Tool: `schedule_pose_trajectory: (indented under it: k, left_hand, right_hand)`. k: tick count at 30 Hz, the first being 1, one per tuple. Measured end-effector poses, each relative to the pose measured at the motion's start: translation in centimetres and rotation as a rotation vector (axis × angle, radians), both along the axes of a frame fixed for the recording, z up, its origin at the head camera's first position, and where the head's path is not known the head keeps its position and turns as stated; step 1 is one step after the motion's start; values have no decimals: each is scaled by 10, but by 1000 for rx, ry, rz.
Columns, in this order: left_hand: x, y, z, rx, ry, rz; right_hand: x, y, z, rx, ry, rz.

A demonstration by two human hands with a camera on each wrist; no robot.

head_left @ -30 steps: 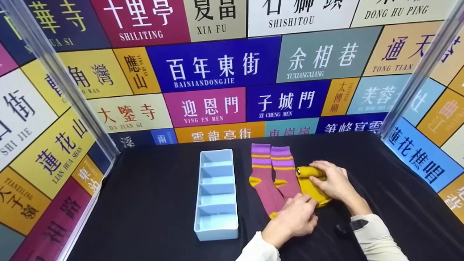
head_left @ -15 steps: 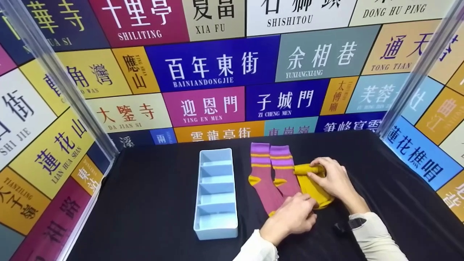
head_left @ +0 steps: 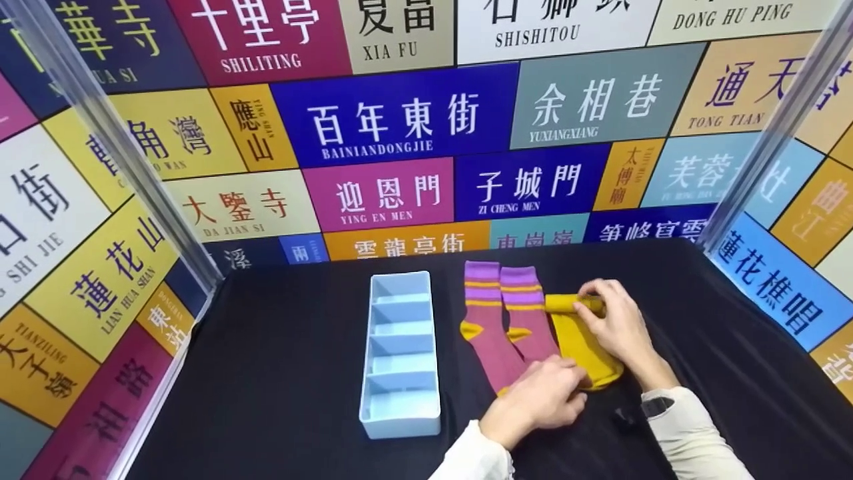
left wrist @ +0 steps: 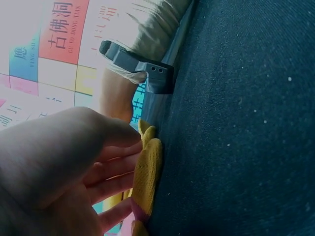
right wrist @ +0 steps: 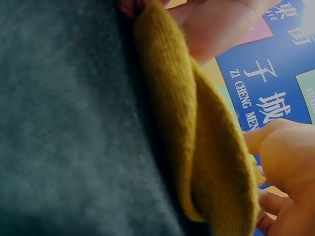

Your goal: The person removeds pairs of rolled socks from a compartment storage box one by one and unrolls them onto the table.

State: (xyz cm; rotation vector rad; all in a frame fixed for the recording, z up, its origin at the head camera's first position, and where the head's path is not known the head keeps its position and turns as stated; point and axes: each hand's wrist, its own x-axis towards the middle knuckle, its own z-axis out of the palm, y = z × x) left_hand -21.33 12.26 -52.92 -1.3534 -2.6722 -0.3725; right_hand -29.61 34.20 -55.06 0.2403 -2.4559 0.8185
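Observation:
In the head view, a yellow sock bundle (head_left: 588, 355), perhaps a pair, lies on the black cloth with a roll along its far end. My right hand (head_left: 618, 327) pinches that rolled end between thumb and fingers. At the near edge, my left hand (head_left: 541, 399) rests its fingertips on the yellow fabric. The left wrist view has its fingers (left wrist: 112, 172) nearly straight against the knit. Folded yellow layers (right wrist: 170, 103) fill the right wrist view. Left of the bundle lie two pink socks (head_left: 490, 333) with purple cuffs and yellow stripes, their toes partly hidden by my left hand.
A light-blue box (head_left: 400, 403) with several compartments in a row stands left of the socks, nothing visible in them. Behind the black-covered table (head_left: 286, 373) rises a wall of colourful printed signs (head_left: 393, 120). Clear upright posts (head_left: 766, 120) stand at the back corners.
My right hand has shifted away from me with the rolled end, and more of the flat yellow part shows. My left hand stays nearly in place.

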Motion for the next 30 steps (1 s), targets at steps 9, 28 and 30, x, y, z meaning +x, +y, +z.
schedule_pose_trajectory:
  k: [9, 28, 30]
  left_hand:
    - [1, 1, 1, -16, -13, 15]
    - [3, 0, 1, -11, 55, 13]
    - [4, 0, 0, -5, 57, 9]
  right_hand:
    - [-6, -4, 0, 105, -119, 1]
    - [-34, -9, 9, 189, -237, -26]
    - [-35, -10, 9, 192, -243, -23]
